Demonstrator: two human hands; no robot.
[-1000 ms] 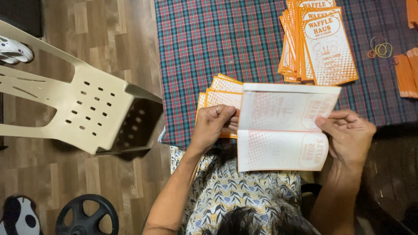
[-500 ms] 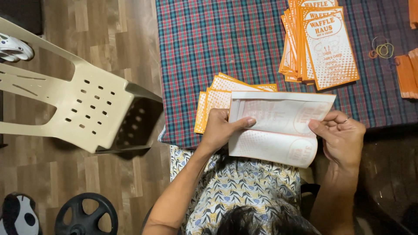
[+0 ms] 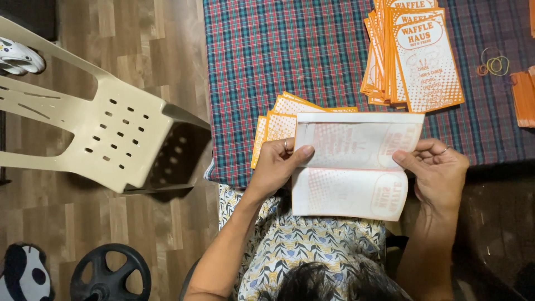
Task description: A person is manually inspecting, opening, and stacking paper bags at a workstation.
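A white paper sheet [image 3: 351, 167] with faint orange print showing through is creased across its middle and held over the near edge of the table. My left hand [image 3: 277, 164] grips its left edge, thumb lying on the fold. My right hand [image 3: 440, 173] pinches its right edge. Just behind the sheet lies a small fanned pile of orange-and-white folded papers [image 3: 281, 114]. A taller stack of orange-bordered printed sheets [image 3: 415, 58] rests farther back on the plaid cloth.
The table is covered by a blue-red plaid cloth [image 3: 278, 50]. Rubber bands [image 3: 493, 62] and an orange bundle [image 3: 524, 97] lie at the right. A beige plastic chair [image 3: 95, 134] lies tipped on the wooden floor at left, with a black weight plate [image 3: 111, 276] below it.
The sheet was flat and open, then bent over; now it is creased along its middle. My left thumb has moved onto the fold line, my right hand stays at the right edge.
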